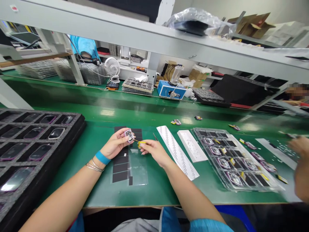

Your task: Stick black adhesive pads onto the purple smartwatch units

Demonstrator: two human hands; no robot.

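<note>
My left hand [115,144] is closed round a small purple-rimmed part [129,135], held just above the green bench. My right hand [154,150] pinches a yellow tab [141,143] joined to that part by a thin strip, with tweezers [155,137] sticking up from its fingers. Under both hands lies a clear sheet with black strips [123,161]. A blue band and thin bangles circle my left wrist.
A dark foam tray [36,141] of glossy parts sits at the left. Two white label strips [177,151] and a clear tray [231,158] of similar parts lie at the right. Another person's hand [300,161] works at the far right. Loose parts dot the conveyor behind.
</note>
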